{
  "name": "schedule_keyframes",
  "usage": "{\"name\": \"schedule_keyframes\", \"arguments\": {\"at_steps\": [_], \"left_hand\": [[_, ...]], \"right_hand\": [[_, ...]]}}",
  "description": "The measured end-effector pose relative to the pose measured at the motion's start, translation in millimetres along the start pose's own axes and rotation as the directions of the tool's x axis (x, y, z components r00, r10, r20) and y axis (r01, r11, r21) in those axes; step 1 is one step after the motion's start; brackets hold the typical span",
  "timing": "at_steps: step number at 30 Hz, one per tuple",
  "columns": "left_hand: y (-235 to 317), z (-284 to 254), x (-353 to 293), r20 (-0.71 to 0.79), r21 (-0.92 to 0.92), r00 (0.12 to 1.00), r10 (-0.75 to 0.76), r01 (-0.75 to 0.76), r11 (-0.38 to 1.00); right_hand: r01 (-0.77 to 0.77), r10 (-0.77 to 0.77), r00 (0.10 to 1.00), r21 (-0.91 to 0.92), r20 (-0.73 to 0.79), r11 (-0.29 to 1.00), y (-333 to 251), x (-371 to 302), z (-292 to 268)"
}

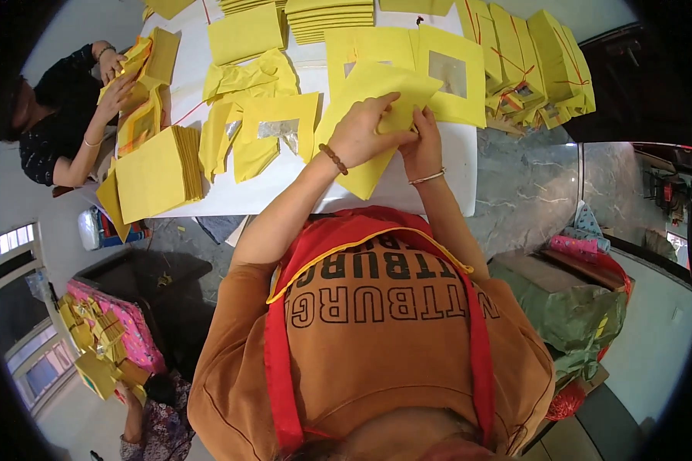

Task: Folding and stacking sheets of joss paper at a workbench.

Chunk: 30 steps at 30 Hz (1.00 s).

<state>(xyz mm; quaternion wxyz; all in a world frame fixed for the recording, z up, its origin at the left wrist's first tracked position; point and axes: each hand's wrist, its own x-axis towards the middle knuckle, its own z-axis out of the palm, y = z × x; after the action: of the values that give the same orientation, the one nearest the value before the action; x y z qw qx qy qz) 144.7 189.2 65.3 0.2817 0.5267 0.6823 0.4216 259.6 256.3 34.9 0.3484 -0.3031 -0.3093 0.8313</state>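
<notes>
A folded yellow paper piece [359,170], possibly an envelope, is held up over the near edge of the white table. My left hand [361,129] has its fingers closed on the paper's upper part, the thumb pointing right. At the paper's right edge my right hand [422,144] pinches it, the fingertips close to my left thumb. Just beyond lies a flat yellow piece with a clear window [447,74], partly covered by the held paper. Left of my hands rest torn or cut yellow pieces with a silvery window [278,132] and some crumpled yellow paper [254,77].
Stacks of yellow paper [329,21] line the far side of the white table [231,198]. Red-tied bundles [524,65] stand at the far right, another stack [161,173] at the left. A co-worker [61,127] handles yellow pieces at left; another person [158,407] is lower left.
</notes>
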Motion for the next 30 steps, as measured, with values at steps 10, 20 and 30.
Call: {"name": "schedule_keyframes", "arguments": {"at_steps": [10, 20, 30], "left_hand": [[-4, 6, -10, 0.058, 0.180, 0.998, 0.031, -0.041, 0.983], [-9, 1, -13, 0.061, 0.038, 0.992, -0.114, 0.112, 0.993], [-4, 6, -19, 0.085, 0.284, 0.989, 0.123, -0.142, 0.948]], "right_hand": [[-0.115, 0.110, 0.993, -0.226, -0.034, 0.967, -9, -7, -4], [-0.218, 0.212, 0.975, -0.109, -0.063, 0.970, -9, -8, -11], [-0.199, 0.201, 0.979, -0.134, 0.007, 0.971, -7, -10, -10]]}}
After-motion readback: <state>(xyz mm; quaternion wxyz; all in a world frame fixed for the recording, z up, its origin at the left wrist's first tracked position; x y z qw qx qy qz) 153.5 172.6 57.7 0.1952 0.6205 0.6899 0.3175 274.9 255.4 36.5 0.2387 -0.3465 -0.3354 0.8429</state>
